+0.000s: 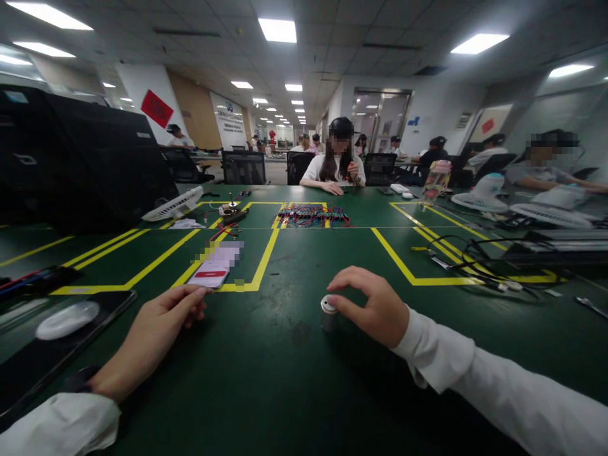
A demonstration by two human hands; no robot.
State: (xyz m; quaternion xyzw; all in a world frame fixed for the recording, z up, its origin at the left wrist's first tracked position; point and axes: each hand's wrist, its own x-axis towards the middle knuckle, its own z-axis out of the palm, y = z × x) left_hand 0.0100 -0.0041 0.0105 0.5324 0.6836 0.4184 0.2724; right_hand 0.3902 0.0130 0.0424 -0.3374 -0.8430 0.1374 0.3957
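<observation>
Had the left hand [168,320] low over the green tabletop [285,399], with thumb and forefinger drawn together at the near right corner of a flat, pale lilac rectangular object with a red bar [216,265]. Could not tell there whether the corner was gripped or merely touched. Held the right hand [375,304] in a loose curve, thumb and forefinger parted, at the white top of a small, grey, upright cylinder [327,313]. Had the thumb tip right by its rim, without being able to tell whether it was clasped. Saw the cylinder standing on the bare green surface, right of the lilac object and well apart from it.

Saw farther up the table a tangle of red and blue wires [311,216] across yellow tape lines [266,259], and to its left a small metal-and-black device [230,209] with red leads. Had a rounded white computer mouse [68,320] on a dark, flat slab [28,361] beside the left forearm. Saw looped black cables [456,247] to the right, and a pink-lidded clear bottle [436,180] beyond them. Faced a person in a white top [313,171] across the table, with something orange-red [350,171] in one raised hand.
</observation>
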